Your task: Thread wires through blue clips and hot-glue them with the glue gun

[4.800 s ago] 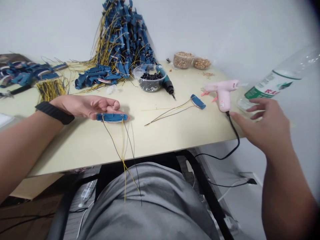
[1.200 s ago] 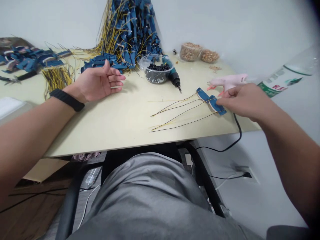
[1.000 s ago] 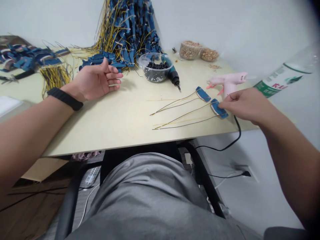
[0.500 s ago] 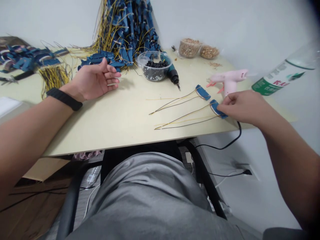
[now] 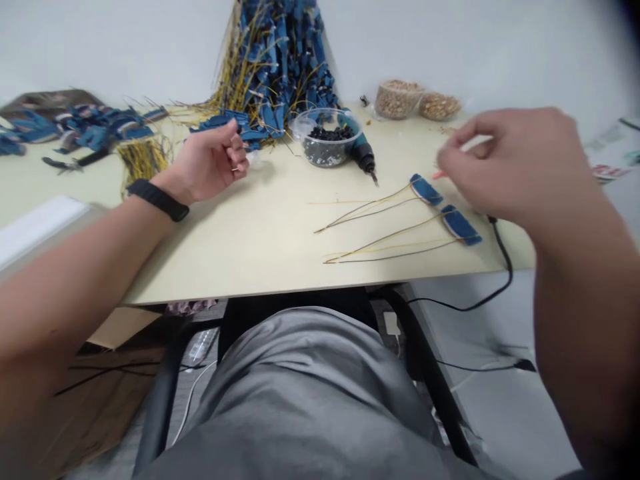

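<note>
My right hand [image 5: 515, 163] hovers blurred above the table's right side, fingers loosely apart, nothing in it. Just below it lie two blue strips with yellow and black wires, one nearer [image 5: 461, 225] and one farther [image 5: 426, 189]. My left hand [image 5: 215, 160], a black band on its wrist, rests on the table with fingers curled in, touching the foot of a tall pile of blue wired strips [image 5: 280, 60]. Whether it holds anything I cannot make out.
A clear bowl of black bits [image 5: 330, 137] and a teal power tool [image 5: 365, 157] sit mid-table. Two cups of grain [image 5: 397, 100] stand at the back. A black cable [image 5: 503, 247] drops over the right edge. Yellow wires [image 5: 143, 157] and more blue strips [image 5: 95, 127] lie left.
My right hand let go of the nearer blue strip and rose above the table. My left hand's fingers curled shut. The view shifted a little to the left.
</note>
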{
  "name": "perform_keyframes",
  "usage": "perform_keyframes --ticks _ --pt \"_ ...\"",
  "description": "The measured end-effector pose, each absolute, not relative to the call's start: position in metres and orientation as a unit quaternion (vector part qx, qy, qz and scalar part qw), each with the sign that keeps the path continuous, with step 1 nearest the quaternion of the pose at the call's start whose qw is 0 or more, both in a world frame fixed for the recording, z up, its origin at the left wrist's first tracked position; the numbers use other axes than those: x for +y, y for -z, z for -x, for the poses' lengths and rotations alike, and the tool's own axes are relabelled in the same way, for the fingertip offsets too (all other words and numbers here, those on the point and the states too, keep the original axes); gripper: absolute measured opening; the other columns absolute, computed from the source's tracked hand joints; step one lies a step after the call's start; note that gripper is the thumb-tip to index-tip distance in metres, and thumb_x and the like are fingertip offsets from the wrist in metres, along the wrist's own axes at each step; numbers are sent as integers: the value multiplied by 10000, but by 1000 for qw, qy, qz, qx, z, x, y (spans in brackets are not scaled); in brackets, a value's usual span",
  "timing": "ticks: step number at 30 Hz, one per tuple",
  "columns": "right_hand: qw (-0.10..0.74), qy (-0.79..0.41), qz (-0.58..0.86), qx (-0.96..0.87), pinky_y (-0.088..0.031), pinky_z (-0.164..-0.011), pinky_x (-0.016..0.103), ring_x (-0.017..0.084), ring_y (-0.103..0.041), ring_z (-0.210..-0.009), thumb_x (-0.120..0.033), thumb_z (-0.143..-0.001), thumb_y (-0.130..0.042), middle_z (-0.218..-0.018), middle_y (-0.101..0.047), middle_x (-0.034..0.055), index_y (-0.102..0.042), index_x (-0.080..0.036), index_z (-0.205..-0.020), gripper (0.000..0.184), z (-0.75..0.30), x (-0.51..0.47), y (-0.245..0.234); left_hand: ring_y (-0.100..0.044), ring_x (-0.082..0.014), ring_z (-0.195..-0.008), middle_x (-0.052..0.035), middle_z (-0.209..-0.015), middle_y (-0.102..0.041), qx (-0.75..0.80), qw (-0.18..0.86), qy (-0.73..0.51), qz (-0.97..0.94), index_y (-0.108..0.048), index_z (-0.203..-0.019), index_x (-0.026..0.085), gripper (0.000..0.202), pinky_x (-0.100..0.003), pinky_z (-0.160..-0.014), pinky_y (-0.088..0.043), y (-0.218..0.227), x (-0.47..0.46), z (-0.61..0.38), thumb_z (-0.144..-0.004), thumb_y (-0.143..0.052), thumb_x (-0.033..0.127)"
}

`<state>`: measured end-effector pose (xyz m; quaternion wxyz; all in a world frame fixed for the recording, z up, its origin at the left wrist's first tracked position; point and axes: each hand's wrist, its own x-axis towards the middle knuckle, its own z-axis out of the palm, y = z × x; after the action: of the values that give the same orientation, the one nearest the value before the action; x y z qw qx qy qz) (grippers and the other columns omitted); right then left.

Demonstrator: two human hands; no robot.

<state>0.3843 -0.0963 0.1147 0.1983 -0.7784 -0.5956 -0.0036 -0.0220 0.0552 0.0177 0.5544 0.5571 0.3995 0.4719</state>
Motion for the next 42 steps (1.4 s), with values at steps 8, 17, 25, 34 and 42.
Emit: perform_keyframes --ticks 8,17,25,34,42 --pt "249 -43 572 -781 -498 -1019 477 334 -642 -946 -100 -1004 -684 -867 -617 42 -637 -346 -878 280 -257 -41 -121 -207 -173 -676 25 -599 -273 462 278 -410 -736 -332 -612 293 653 -414 -688 -229 -24 44 20 -891 -898 459" --pt "353 -238 479 -767 -358 -683 380 220 -468 -723 -156 -983 -686 -770 -562 6 -554 -323 -683 367 -222 -4 -118 -229 -209 -752 13 -674 -239 442 180 -445 -758 -324 -638 276 651 -473 -772 -272 -20 43 16 -986 -872 322" --pt "364 -332 437 -752 -435 -742 366 220 -438 -765 -192 -937 -764 -790 -472 -15 -380 -315 -687 474 -206 0 -108 -465 -287 -875 -22 -748 -370 438 154 -473 -749 -405 -672 308 463 -487 -941 -468 -24 39 14 -864 -801 164" --pt "314 -62 440 -839 -609 -1256 538 384 -684 -1531 -118 -1018 -699 -1532 -822 115 -779 -334 -1085 240 -210 11 -54 -430 -326 -1364 -51 -971 -629 528 88 -398 -745 -781 -930 304 83 -531 -1529 -29 -34 89 92 -856 -815 288" --pt "358 -45 429 -828 -501 -1419 683 416 -728 -1426 -13 -1015 -695 -1376 -857 153 -787 -270 -966 277 -202 25 -37 -631 -458 -1583 -176 -1585 -913 635 -84 -179 -747 -931 -1406 204 394 -728 -1384 -396 -34 80 99 -1197 -599 165"
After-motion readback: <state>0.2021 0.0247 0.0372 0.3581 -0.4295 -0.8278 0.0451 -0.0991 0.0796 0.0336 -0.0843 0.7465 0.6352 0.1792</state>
